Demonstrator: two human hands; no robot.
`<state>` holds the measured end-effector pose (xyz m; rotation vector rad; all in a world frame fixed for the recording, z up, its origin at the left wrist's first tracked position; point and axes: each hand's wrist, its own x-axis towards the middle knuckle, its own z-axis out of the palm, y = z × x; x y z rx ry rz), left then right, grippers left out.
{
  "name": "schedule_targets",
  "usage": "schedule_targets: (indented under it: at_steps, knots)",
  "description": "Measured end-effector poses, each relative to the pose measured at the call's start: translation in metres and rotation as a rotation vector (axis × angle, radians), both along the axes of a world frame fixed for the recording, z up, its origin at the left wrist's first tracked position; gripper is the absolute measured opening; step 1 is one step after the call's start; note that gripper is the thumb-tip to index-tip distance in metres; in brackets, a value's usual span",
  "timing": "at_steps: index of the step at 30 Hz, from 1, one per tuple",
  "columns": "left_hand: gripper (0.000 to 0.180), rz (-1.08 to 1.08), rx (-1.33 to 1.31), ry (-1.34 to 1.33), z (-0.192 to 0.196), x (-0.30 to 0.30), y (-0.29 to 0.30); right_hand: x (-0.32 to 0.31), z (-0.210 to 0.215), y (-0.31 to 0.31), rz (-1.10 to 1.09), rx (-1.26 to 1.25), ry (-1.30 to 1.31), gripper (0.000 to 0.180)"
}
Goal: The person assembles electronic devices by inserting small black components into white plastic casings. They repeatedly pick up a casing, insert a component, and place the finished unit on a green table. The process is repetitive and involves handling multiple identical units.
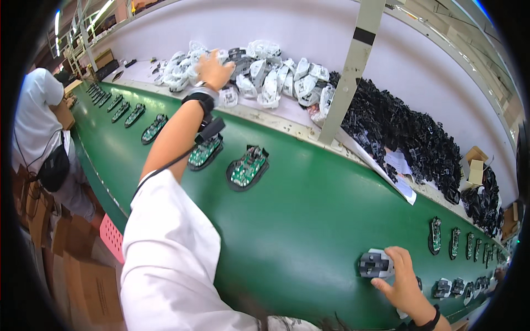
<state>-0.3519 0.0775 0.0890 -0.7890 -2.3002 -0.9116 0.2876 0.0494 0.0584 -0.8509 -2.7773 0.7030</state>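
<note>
Resting on the green conveyor belt [309, 220] near its front edge, a grey-and-black assembled part [376, 264] is being steadied by the right hand [406, 281], fingers spread on it, not closed. The left hand [213, 69] is being stretched to the heap of white bagged parts [270, 74] beyond the belt; its grip cannot be told. Green circuit boards in black shells [248, 167] are being carried along between them.

The conveyor belt [309, 220] across the middle of the frame looks like smooth, slightly glossy green rubber. At top centre, the bagged parts [265, 74] are in crinkly, shiny clear plastic film. The black parts [403, 129] at upper right look like matt plastic. The sleeve [171, 248] at lower left is white matt cloth.
</note>
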Motion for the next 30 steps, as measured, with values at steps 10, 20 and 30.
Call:
schedule_targets:
  at_steps: [10,20,30]
  knots:
    - [0.077,-0.185,-0.009,-0.357,-0.081,-0.126,0.015,-0.042,0.002,-0.001,-0.123,-0.005,-0.02,0.051]
    - [0.061,-0.412,0.098,-0.605,-0.071,-0.064,0.053,-0.058,0.0,-0.005,-0.094,0.039,-0.087,0.045]
    - [0.051,-0.64,-0.008,-0.737,-0.045,0.03,0.068,-0.054,-0.009,0.002,-0.031,0.075,-0.047,0.04]
